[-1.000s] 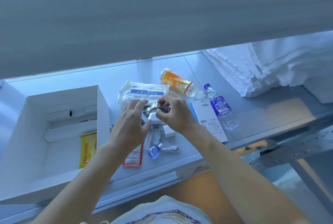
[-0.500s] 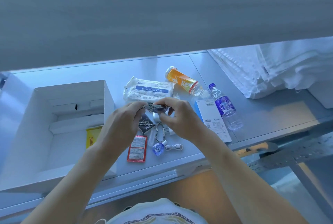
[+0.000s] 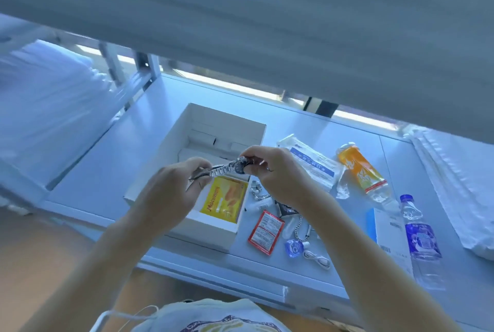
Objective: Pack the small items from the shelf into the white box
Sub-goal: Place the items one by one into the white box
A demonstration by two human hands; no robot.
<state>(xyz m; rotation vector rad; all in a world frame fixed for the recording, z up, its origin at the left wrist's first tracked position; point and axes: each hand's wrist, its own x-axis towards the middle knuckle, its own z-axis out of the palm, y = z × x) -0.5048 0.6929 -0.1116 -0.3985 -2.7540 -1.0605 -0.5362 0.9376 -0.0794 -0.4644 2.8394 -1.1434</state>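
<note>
Both hands hold a silver metal wristwatch (image 3: pixel 232 166) in the air over the open white box (image 3: pixel 160 160). My left hand (image 3: pixel 173 192) pinches the band end; my right hand (image 3: pixel 278 174) grips the dial end. A yellow packet (image 3: pixel 224 199) lies inside the box. On the shelf right of the box lie a red sachet (image 3: pixel 265 232), a dark sachet (image 3: pixel 285 209), a pearl trinket (image 3: pixel 257 191), a chain with a blue charm (image 3: pixel 293 247), a white cable (image 3: pixel 318 259) and a white mask pack (image 3: pixel 311 162).
An orange bottle (image 3: pixel 361 171) and a blue-labelled water bottle (image 3: pixel 421 240) lie at the right beside a white and blue carton (image 3: pixel 387 235). Folded white cloth (image 3: pixel 459 192) fills the far right. A grey shelf board (image 3: pixel 267 24) hangs overhead. A white bundle (image 3: pixel 40 107) lies at the left.
Both hands lifted the watch off the shelf and carried it left until it hangs over the box. My view swung left, so the box now sits mid-frame.
</note>
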